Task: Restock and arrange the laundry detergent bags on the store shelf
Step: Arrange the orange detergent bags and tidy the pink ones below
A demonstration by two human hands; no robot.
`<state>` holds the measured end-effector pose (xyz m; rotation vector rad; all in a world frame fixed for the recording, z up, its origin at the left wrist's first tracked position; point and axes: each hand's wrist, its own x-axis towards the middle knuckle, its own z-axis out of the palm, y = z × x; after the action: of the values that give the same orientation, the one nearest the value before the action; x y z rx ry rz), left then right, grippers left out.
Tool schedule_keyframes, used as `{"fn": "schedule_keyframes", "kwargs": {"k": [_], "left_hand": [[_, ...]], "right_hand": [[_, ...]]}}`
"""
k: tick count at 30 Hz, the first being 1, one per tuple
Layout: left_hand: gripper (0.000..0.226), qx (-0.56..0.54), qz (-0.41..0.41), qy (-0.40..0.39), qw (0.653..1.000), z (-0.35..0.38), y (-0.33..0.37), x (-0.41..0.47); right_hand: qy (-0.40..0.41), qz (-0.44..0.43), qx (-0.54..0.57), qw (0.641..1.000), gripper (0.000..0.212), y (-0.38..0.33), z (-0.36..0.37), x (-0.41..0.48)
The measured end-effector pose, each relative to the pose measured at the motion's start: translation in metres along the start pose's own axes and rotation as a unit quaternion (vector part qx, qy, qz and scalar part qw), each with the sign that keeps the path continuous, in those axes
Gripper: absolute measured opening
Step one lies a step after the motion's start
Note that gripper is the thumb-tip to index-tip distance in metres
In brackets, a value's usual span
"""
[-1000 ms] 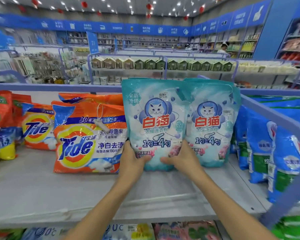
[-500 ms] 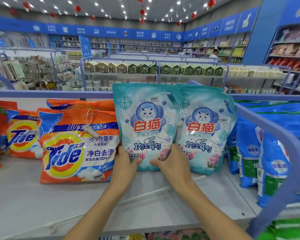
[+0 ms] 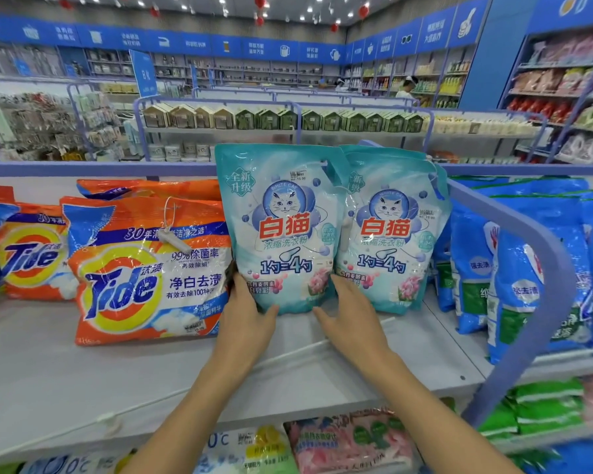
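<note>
Teal detergent bag (image 3: 281, 230), head view: the unit stands upright on the grey shelf (image 3: 83, 378), base on the shelf surface, printed face to the front. It overlaps the left edge of a second teal bag (image 3: 391, 234) of the same design, which stands just beside and slightly behind it. To its left, an orange Tide bag (image 3: 144, 268) leans back, touching or nearly touching its side. Another Tide bag (image 3: 31, 254) sits further left.

Left hand (image 3: 247, 316): fingers run fairly straight along the lower left edge of the front bag, between it and the Tide bag, with the thumb spread toward the base. The hand presses and steadies rather than clasping.

Right hand (image 3: 351, 319): fingers are extended and relaxed at the lower right corner of the front bag. Whether the tips touch the film cannot be told; nothing is grasped.

Blue detergent bags (image 3: 473, 268) fill the section beyond the purple divider rail (image 3: 558, 302). More bags (image 3: 346, 443) lie on the shelf below.

Task status, as a judgement: two teal bags are placed and faced. The front bag appears to be at the final alignment step. A wide stretch of bare shelf in front and to the left suggests further stock is needed.
</note>
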<state>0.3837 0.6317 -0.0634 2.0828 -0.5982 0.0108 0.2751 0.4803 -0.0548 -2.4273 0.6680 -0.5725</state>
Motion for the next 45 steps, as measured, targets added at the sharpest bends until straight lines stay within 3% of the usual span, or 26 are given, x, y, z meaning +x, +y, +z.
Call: {"fn": "schedule_keyframes", "kwargs": {"k": [6, 16, 26, 33, 40, 45], "left_hand": [[0.06, 0.094, 0.066, -0.049, 0.992, -0.017, 0.006, -0.026], [0.062, 0.197, 0.101, -0.082, 0.972, -0.006, 0.028, -0.122], [0.051, 0.232, 0.191, -0.183, 0.936, 0.096, 0.093, -0.253], [0.061, 0.207, 0.243, -0.292, 0.901, 0.188, 0.16, -0.326], [0.059, 0.182, 0.284, -0.345, 0.876, 0.269, 0.203, -0.362], [0.061, 0.172, 0.288, -0.368, 0.867, 0.333, 0.227, -0.359]], "right_hand": [[-0.015, -0.013, -0.053, 0.998, 0.06, 0.005, -0.014, -0.038], [-0.031, -0.004, -0.081, 0.996, 0.062, 0.05, -0.067, -0.135], [-0.011, 0.11, -0.116, 0.987, 0.068, 0.17, -0.16, -0.279], [0.041, 0.203, -0.13, 0.97, 0.066, 0.243, -0.236, -0.371], [0.09, 0.289, -0.124, 0.945, 0.059, 0.31, -0.287, -0.415], [0.112, 0.327, -0.104, 0.933, 0.043, 0.363, -0.313, -0.414]]}}
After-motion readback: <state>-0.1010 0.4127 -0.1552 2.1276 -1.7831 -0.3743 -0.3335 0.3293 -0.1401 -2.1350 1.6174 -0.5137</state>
